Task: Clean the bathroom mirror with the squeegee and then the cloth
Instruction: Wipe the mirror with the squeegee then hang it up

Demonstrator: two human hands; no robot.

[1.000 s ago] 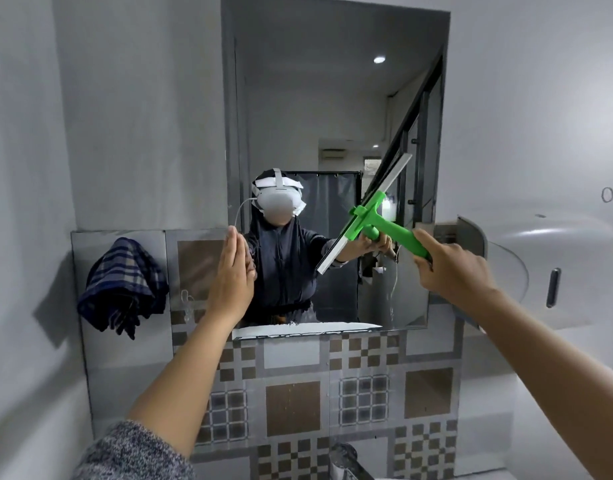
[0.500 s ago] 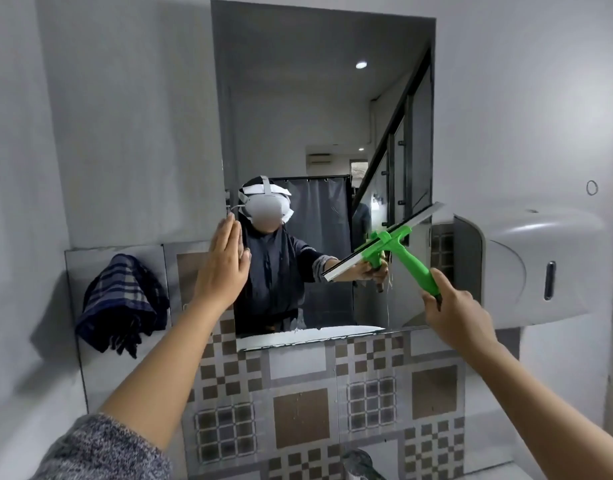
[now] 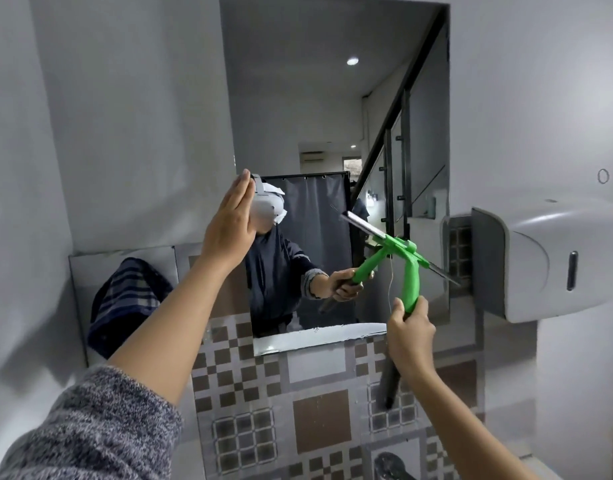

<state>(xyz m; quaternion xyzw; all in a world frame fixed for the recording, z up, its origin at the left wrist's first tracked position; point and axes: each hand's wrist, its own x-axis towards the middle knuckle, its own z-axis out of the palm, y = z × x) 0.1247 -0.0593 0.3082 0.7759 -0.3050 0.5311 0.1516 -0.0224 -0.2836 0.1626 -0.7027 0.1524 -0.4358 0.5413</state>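
A tall frameless mirror [image 3: 319, 98] hangs on the grey wall. My right hand [image 3: 410, 336] grips the handle of a green squeegee [image 3: 410, 271]; its blade lies against the glass near the mirror's lower right edge, slanting down to the right. My left hand [image 3: 230, 225] is flat with fingers together, pressed at the mirror's left edge, holding nothing. A dark blue plaid cloth [image 3: 125, 303] hangs on the tiled wall left of the mirror, apart from both hands.
A white wall dispenser [image 3: 547, 258] juts out just right of the mirror, close to the squeegee blade. Patterned brown and grey tiles [image 3: 319, 410] cover the wall below. A dark tap [image 3: 390, 464] shows at the bottom edge.
The squeegee has dropped lower and rotated, its blade now slanting down to the right by the mirror's right edge. My left hand has slid up the mirror's left edge.
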